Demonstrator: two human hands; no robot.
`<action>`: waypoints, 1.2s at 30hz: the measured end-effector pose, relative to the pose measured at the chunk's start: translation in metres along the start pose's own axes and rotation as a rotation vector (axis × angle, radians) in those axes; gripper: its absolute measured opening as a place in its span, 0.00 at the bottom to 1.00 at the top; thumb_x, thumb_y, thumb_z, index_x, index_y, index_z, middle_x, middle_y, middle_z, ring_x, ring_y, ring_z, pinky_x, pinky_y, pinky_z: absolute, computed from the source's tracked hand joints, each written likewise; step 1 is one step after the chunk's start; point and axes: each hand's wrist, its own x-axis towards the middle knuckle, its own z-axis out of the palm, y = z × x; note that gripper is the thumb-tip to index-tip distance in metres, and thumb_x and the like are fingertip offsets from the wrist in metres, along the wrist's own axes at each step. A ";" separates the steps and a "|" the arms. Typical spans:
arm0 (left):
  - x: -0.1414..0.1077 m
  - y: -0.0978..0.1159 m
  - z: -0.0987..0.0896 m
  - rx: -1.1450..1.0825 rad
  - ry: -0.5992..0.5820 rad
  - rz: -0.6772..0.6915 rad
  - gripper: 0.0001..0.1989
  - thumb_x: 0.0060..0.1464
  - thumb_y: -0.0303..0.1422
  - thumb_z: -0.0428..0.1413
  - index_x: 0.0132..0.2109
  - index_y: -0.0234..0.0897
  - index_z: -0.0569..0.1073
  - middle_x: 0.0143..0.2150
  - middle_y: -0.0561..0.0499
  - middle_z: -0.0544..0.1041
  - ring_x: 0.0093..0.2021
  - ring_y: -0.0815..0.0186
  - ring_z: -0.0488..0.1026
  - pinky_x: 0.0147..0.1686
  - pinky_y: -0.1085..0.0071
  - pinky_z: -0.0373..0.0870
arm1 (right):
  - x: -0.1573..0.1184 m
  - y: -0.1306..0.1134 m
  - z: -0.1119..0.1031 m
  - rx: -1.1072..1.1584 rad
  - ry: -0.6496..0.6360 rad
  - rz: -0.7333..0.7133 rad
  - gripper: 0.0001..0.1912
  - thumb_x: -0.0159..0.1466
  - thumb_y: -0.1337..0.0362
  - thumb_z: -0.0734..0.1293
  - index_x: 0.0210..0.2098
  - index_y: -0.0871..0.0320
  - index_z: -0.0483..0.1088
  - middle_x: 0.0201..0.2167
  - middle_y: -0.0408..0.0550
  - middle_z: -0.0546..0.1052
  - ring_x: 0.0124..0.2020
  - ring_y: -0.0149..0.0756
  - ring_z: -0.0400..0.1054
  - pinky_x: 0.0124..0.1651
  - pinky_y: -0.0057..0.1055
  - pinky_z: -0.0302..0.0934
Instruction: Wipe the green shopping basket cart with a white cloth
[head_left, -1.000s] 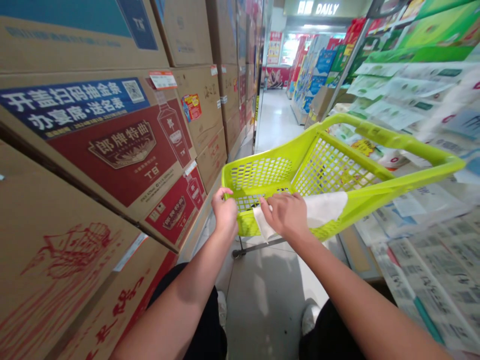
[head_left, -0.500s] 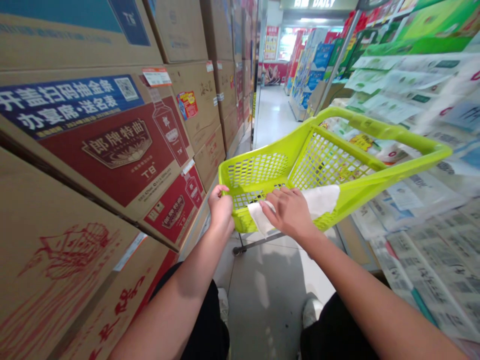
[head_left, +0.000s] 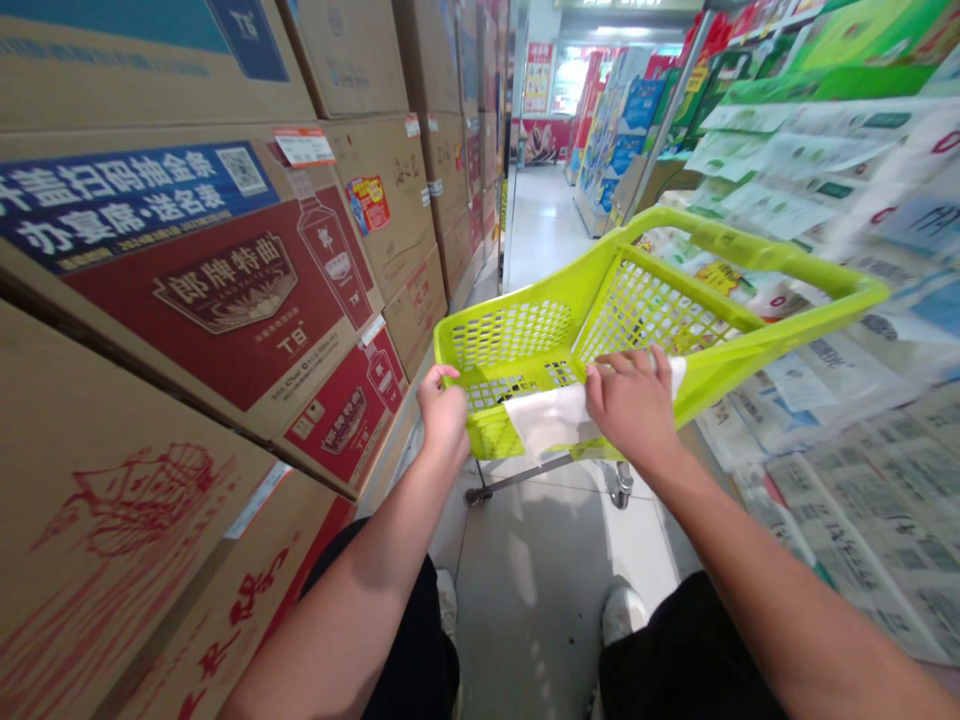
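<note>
A lime-green plastic shopping cart [head_left: 517, 315] stands sideways in front of me, its handle end to the right. My left hand [head_left: 444, 412] is closed around the rim at the cart's left corner. Over the near rim hangs a white cloth [head_left: 551, 420]. My right hand [head_left: 634, 402] presses this cloth onto the rim, fingers curled over the edge and the thumb side to the left. Part of the cloth shows beyond the right hand, and the bit under the palm is hidden.
Stacked cardboard cartons [head_left: 247, 290] wall off the left side. On the right, piles of plastic-wrapped packs [head_left: 817, 190] come close to the cart. A metal post [head_left: 675, 115] rises behind the cart. The tiled aisle [head_left: 544, 220] runs on ahead towards more shelves.
My right hand has slid to the right along the near rim, over the cloth, uncovering the cloth's left part. My left hand keeps its hold on the corner.
</note>
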 end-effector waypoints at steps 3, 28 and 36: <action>-0.001 -0.007 0.002 0.027 0.002 0.051 0.15 0.28 0.26 0.49 0.31 0.41 0.65 0.32 0.54 0.75 0.32 0.65 0.73 0.32 0.73 0.66 | -0.004 -0.034 -0.002 0.055 -0.090 -0.136 0.24 0.77 0.54 0.55 0.40 0.60 0.78 0.37 0.56 0.80 0.45 0.49 0.65 0.58 0.43 0.50; 0.021 -0.011 0.000 0.020 0.020 0.127 0.14 0.26 0.26 0.46 0.28 0.40 0.65 0.25 0.58 0.66 0.26 0.70 0.62 0.27 0.75 0.53 | 0.003 0.082 -0.001 -0.085 0.080 0.047 0.21 0.74 0.55 0.57 0.31 0.56 0.74 0.31 0.53 0.77 0.41 0.46 0.63 0.48 0.42 0.48; 0.012 -0.011 0.000 0.060 0.027 0.174 0.16 0.26 0.26 0.46 0.30 0.40 0.65 0.29 0.57 0.68 0.29 0.69 0.64 0.31 0.75 0.58 | -0.007 -0.013 0.003 0.065 -0.006 -0.035 0.22 0.76 0.52 0.56 0.39 0.55 0.77 0.38 0.53 0.79 0.46 0.47 0.62 0.52 0.45 0.46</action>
